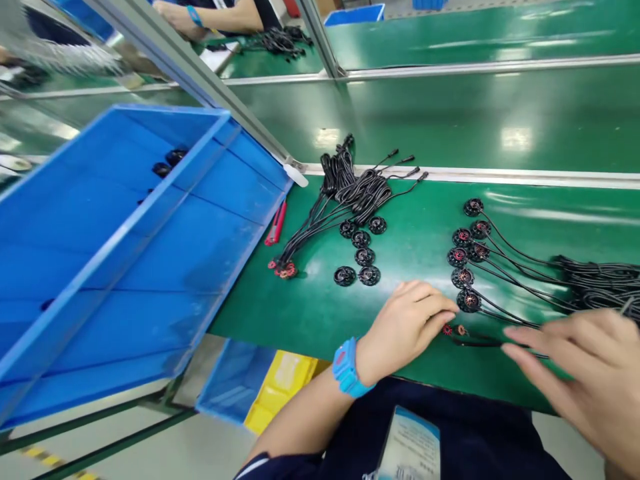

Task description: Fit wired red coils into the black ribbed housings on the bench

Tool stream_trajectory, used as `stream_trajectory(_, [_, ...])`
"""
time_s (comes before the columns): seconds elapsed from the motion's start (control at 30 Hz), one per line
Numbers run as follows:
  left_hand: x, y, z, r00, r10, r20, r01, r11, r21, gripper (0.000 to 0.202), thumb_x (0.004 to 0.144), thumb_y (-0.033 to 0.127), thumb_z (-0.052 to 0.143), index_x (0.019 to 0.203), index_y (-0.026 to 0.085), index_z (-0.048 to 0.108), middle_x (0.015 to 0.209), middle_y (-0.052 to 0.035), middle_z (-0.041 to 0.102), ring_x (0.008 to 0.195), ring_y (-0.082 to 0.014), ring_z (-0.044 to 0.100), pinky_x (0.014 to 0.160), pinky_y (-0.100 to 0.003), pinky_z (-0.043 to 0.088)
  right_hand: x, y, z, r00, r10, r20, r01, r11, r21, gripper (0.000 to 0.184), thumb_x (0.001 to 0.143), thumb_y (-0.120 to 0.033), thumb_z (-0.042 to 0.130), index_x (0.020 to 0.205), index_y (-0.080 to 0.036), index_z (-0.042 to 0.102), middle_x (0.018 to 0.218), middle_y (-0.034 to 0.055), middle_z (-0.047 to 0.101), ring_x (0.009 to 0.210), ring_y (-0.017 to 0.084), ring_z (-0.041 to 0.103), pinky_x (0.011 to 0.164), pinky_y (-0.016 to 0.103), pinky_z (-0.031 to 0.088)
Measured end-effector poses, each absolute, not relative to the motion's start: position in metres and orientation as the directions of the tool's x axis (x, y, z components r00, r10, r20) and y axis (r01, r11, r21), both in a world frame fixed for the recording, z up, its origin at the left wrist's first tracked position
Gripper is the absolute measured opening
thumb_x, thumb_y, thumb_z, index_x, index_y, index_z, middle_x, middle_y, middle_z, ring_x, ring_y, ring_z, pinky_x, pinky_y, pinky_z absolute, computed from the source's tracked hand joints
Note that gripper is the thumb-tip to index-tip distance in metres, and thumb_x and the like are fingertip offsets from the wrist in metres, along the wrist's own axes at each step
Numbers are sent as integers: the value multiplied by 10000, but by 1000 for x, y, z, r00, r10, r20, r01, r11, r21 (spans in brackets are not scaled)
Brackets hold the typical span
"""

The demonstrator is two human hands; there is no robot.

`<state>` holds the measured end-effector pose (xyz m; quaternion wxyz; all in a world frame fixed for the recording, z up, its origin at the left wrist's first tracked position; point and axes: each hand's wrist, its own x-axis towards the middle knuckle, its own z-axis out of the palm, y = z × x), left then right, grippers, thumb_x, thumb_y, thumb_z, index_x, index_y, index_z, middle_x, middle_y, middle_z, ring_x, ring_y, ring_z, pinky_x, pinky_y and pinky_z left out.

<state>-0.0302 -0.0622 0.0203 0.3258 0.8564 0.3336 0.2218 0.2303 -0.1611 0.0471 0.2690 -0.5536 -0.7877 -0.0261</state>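
My left hand, with a blue wristband, is closed, its thumb and fingertips pressed together. What sits in the pinch, if anything, is hidden. Just beyond the fingertips lie two small red-and-copper wound cores on black cables. Slightly blurred, my right hand is over those cables at the right, thumb and forefinger apart. A thin greyish tip shows above its knuckles; I cannot tell what it belongs to. Past both hands, several round black hubs with copper-coloured centres lie with their cables attached.
Loose black hubs sit mid-table. A bundle of coiled black cables ends in red cores. A red-handled tool lies beside a large tilted blue bin. A yellow bin is below the edge. Another person's arm is across.
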Motion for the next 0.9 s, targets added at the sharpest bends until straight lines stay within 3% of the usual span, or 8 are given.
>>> stream_trajectory(0.13, [-22, -74, 15, 579, 796, 175, 379, -453, 807, 162, 1096, 246, 547, 1227, 214, 637, 1077, -47, 752, 1004, -202, 703, 944, -371, 520, 199, -154, 26, -292, 881, 372, 898, 386, -210, 226, 1085, -267, 557, 1026, -178, 756, 812, 43, 652, 786, 198, 493, 736, 378, 310])
stream_trajectory(0.23, [-24, -82, 11, 548, 822, 156, 390, -416, 821, 190, 1088, 225, 527, 1270, 223, 581, 1170, -69, 733, 1077, -216, 700, 978, -386, 538, 193, -161, 12, -262, 882, 392, 899, 370, -232, 127, 1031, -177, 628, 982, -182, 745, 827, 31, 653, 795, 185, 500, 770, 370, 342])
stream_trajectory(0.37, [-32, -89, 6, 608, 786, 108, 408, -426, 807, 298, 1043, 116, 451, 1301, 231, 546, 1217, -85, 708, 1124, -235, 680, 986, -416, 550, 197, -177, 13, -268, 849, 454, 857, 426, -291, 145, 987, -176, 717, 1127, -204, 744, 888, 14, 678, 828, 165, 519, 792, 350, 376])
stream_trajectory(0.5, [-39, -91, -2, 708, 695, 124, 383, -525, 760, 438, 920, 49, 508, 1319, 227, 541, 1239, -96, 711, 1210, -278, 653, 1030, -472, 536, 198, -189, 11, -321, 836, 445, 811, 486, -326, 139, 981, -152, 714, 1100, -213, 753, 847, -4, 662, 786, 149, 525, 764, 339, 393])
stream_trajectory(0.67, [-38, -91, -10, 708, 699, 100, 392, -507, 768, 343, 990, 129, 604, 1312, 245, 586, 1124, -61, 767, 1205, -277, 678, 1036, -469, 528, 200, -197, 1, -285, 836, 469, 831, 460, -314, 216, 949, -207, 785, 1163, -205, 755, 875, 9, 684, 804, 158, 555, 796, 352, 407])
stream_trajectory(0.8, [-35, -98, -9, 623, 774, 115, 300, -373, 878, 350, 1004, 154, 613, 1341, 243, 578, 1098, -55, 762, 1066, -220, 726, 990, -410, 563, 197, -193, 3, -187, 838, 513, 888, 368, -277, 465, 920, -218, 827, 1364, -253, 693, 978, 21, 734, 836, 185, 555, 818, 375, 381])
stream_trajectory(0.9, [-30, -107, -4, 535, 843, 52, 82, -113, 990, 399, 942, 166, 720, 1301, 229, 558, 1072, -51, 750, 966, -176, 734, 915, -331, 585, 189, -185, 9, -168, 858, 485, 904, 330, -271, 485, 981, -278, 767, 1445, -245, 629, 1173, 48, 755, 865, 203, 565, 821, 390, 383])
